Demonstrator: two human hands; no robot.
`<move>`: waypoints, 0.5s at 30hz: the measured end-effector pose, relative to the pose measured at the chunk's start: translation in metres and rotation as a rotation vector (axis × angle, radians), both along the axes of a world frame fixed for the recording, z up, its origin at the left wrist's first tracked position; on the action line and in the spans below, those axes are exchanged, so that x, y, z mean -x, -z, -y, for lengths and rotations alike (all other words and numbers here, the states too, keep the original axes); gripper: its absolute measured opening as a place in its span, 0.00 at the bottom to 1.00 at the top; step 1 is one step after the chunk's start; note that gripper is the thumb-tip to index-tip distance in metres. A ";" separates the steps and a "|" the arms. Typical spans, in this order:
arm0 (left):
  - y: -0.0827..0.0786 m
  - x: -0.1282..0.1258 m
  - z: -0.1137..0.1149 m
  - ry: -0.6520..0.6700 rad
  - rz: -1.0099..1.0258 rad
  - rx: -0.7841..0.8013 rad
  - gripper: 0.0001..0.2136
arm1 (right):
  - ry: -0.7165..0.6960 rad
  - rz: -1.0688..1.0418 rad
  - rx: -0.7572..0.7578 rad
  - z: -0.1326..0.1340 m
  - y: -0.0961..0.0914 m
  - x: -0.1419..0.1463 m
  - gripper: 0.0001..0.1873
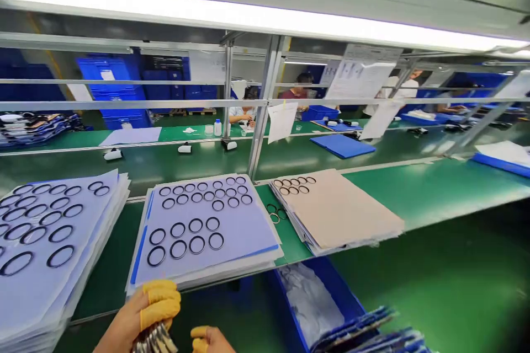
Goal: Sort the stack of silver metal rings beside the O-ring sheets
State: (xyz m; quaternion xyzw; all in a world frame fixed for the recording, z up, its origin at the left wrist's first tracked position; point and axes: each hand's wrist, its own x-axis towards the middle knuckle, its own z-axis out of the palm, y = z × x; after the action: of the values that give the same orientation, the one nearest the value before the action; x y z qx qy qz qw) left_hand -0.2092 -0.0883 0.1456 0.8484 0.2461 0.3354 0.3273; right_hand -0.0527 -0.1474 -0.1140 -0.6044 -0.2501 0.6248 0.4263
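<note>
My left hand, with yellow covers on its fingers, is closed around a bunch of shiny metallic rings at the bottom of the view. Just right of it, my right hand is partly cut off by the lower edge; its yellow-covered fingers are curled, and what they hold, if anything, is hidden. Beyond my left hand, several dark rings lie in rows on a stack of white sheets at the bench edge. Another sheet stack on the left also carries several rings.
To the right, a beige-topped stack bears several small rings. Below the bench edge stands a blue bin with whitish plastic, beside dark blue packs. A metal post rises behind the stacks. People sit at the far bench.
</note>
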 end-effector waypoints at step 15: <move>-0.041 -0.105 -0.071 0.105 -0.203 -0.096 0.10 | -0.641 -0.383 -0.446 -0.052 -0.227 -0.124 0.25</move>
State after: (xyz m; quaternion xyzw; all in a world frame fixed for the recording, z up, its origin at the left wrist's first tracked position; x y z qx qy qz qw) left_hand -0.1046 -0.0173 0.1870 0.9044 0.2169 0.2414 0.2770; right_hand 0.0714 -0.0950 0.1127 -0.2624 -0.4706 0.7570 0.3696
